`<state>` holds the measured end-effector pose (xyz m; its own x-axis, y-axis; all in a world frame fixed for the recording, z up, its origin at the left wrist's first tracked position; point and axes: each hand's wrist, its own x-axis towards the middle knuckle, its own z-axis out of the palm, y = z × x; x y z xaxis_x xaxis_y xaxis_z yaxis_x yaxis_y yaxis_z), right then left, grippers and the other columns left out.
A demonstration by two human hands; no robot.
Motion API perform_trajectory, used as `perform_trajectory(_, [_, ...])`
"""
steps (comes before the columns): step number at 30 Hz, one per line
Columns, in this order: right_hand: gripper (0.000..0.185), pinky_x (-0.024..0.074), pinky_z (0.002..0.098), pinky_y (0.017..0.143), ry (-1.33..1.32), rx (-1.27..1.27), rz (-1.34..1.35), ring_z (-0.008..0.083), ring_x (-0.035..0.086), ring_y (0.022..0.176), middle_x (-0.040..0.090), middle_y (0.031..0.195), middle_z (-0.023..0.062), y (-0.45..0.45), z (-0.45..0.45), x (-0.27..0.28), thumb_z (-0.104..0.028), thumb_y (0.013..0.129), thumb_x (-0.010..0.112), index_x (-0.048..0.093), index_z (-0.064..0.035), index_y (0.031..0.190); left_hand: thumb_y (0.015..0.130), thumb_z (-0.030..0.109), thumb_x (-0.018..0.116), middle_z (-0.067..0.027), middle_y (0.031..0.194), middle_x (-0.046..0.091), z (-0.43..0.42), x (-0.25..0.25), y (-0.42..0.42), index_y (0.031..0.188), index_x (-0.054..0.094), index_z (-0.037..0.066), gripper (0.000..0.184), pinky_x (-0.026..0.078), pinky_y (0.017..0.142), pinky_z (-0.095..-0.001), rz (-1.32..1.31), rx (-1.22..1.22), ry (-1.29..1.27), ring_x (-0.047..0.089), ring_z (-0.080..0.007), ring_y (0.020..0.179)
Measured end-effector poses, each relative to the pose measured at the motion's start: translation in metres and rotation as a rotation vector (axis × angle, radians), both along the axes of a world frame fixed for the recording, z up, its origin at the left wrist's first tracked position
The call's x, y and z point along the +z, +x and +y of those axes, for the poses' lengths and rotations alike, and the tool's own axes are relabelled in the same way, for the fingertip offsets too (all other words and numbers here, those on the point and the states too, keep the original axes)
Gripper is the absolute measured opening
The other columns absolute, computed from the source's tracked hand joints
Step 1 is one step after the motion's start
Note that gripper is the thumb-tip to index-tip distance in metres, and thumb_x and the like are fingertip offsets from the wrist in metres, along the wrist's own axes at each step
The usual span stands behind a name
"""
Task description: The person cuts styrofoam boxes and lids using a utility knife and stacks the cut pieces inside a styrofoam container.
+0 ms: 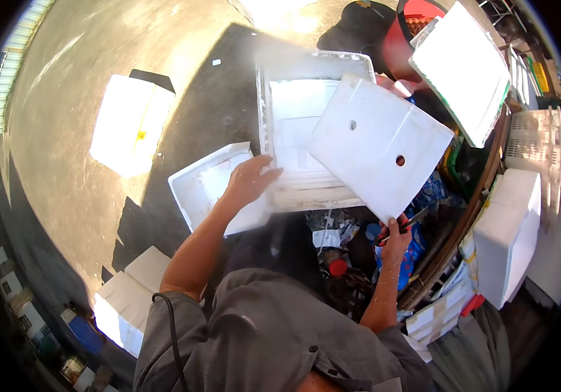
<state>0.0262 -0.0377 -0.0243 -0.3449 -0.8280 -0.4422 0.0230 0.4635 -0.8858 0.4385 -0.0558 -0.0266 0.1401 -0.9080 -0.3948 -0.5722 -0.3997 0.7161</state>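
A large open white foam box (pixel 265 130) stands in front of me, its inside facing up. My left hand (pixel 249 179) is at its left rim, fingers apart. A flat white foam lid (pixel 378 147) with two holes lies tilted over the box's right side. My right hand (pixel 396 238) is at the lid's lower corner, its fingers closed around a tool with red and black handles (pixel 406 226) and a dark blade. Whether those fingers also pinch the lid is hard to tell. Below my left hand lies a shallow white foam piece (pixel 208 176).
Another person's hand (pixel 401 86) shows behind the lid. A red bin (pixel 401 52) and an upright foam lid (pixel 462 72) are at upper right. White foam boxes (pixel 133 124) stand at left, lower left and right (pixel 506 235). Mixed litter (pixel 339 261) lies below the box.
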Motion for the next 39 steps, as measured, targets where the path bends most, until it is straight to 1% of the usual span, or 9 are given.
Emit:
perform_trajectory(4, [0.031, 0.0401, 0.0223, 0.056, -0.076, 0.129, 0.018, 0.0078, 0.052, 0.065, 0.06, 0.083, 0.0007, 0.046, -0.04, -0.004, -0.003, 0.087, 0.069, 0.06, 0.0004, 0.117, 0.088, 0.041, 0.069, -0.0217, 0.11, 0.069, 0.059, -0.041, 0.026, 0.117, 0.065, -0.002, 0.052, 0.051, 0.089, -0.0412, -0.007, 0.029, 0.183, 0.066, -0.0354, 0.102])
perform_trajectory(9, [0.035, 0.0482, 0.033, 0.082, -0.131, 0.271, 0.373, 0.0198, 0.057, 0.088, 0.058, 0.101, 0.0092, 0.153, -0.049, -0.094, -0.005, 0.083, 0.074, 0.058, 0.0016, 0.114, 0.089, 0.038, 0.069, -0.0227, 0.109, 0.07, 0.082, -0.058, 0.025, 0.12, 0.063, -0.005, 0.054, 0.052, 0.089, -0.0388, 0.093, 0.064, 0.235, 0.068, -0.0308, 0.102])
perform_trajectory(14, [0.027, 0.0498, 0.0422, 0.076, -0.141, 0.277, 0.656, 0.0347, 0.06, 0.089, 0.055, 0.102, 0.0145, 0.249, -0.05, -0.133, -0.01, 0.082, 0.073, 0.056, -0.0036, 0.102, 0.09, 0.037, 0.069, -0.0204, 0.108, 0.07, 0.088, -0.067, 0.026, 0.12, 0.062, -0.006, 0.053, 0.052, 0.088, -0.0373, 0.159, 0.17, 0.26, 0.067, -0.0273, 0.1])
perform_trajectory(21, [0.022, 0.0498, 0.0466, 0.081, -0.039, 0.373, 0.77, 0.0385, 0.061, 0.093, 0.054, 0.114, 0.0142, 0.301, -0.07, -0.22, -0.006, 0.09, 0.056, 0.056, -0.01, 0.112, 0.089, 0.036, 0.07, -0.0195, 0.106, 0.07, 0.123, -0.104, 0.047, 0.12, 0.062, -0.007, 0.053, 0.052, 0.087, -0.0361, 0.161, 0.241, 0.301, 0.067, -0.0252, 0.099])
perform_trajectory(26, [0.023, 0.0553, 0.0405, 0.074, -0.056, 0.337, 0.689, 0.0307, 0.067, 0.085, 0.061, 0.101, 0.0142, 0.266, -0.062, -0.303, -0.004, 0.086, 0.065, 0.057, 0.0011, 0.107, 0.089, 0.033, 0.07, -0.0195, 0.107, 0.071, 0.128, -0.114, 0.052, 0.12, 0.063, -0.006, 0.051, 0.052, 0.088, -0.0354, 0.148, 0.259, 0.344, 0.067, -0.0244, 0.1])
perform_trajectory(30, [0.018, 0.0529, 0.0267, 0.052, 0.214, 0.08, 0.109, 0.0185, 0.067, 0.065, 0.06, 0.088, 0.0059, 0.235, -0.063, -0.319, -0.006, 0.087, 0.063, 0.058, -0.0027, 0.104, 0.089, 0.034, 0.069, -0.0194, 0.106, 0.071, 0.133, -0.149, 0.049, 0.118, 0.063, -0.006, 0.049, 0.051, 0.087, -0.0359, 0.204, 0.333, 0.343, 0.067, -0.0256, 0.098])
perform_trajectory(32, [0.018, 0.0531, 0.0268, 0.054, 0.301, 0.121, 0.004, 0.0186, 0.067, 0.065, 0.06, 0.09, 0.0062, 0.228, -0.069, -0.336, -0.006, 0.088, 0.063, 0.058, -0.0035, 0.105, 0.09, 0.034, 0.068, -0.019, 0.101, 0.071, 0.136, -0.181, 0.044, 0.113, 0.066, -0.004, 0.045, 0.052, 0.083, -0.0373, 0.224, 0.391, 0.311, 0.068, -0.0283, 0.092])
perform_trajectory(36, [0.019, 0.0541, 0.0284, 0.059, 0.359, 0.317, -0.055, 0.0183, 0.067, 0.066, 0.061, 0.091, 0.0061, 0.224, -0.089, -0.365, -0.01, 0.089, 0.062, 0.058, -0.0029, 0.107, 0.09, 0.034, 0.067, -0.0095, 0.087, 0.066, 0.181, -0.293, 0.034, 0.109, 0.065, -0.008, 0.046, 0.048, 0.068, -0.0296, 0.455, 0.749, 0.495, 0.058, -0.0146, 0.074])
perform_trajectory(39, [0.017, 0.0546, 0.0278, 0.059, 0.377, 0.327, -0.071, 0.0181, 0.067, 0.067, 0.061, 0.09, 0.0062, 0.23, -0.126, -0.367, -0.01, 0.089, 0.062, 0.059, -0.0025, 0.105, 0.09, 0.033, 0.068, -0.0073, 0.089, 0.067, 0.221, -0.352, 0.024, 0.115, 0.063, -0.003, 0.043, 0.044, 0.056, -0.0288, 0.429, 0.871, 0.711, 0.058, -0.014, 0.07])
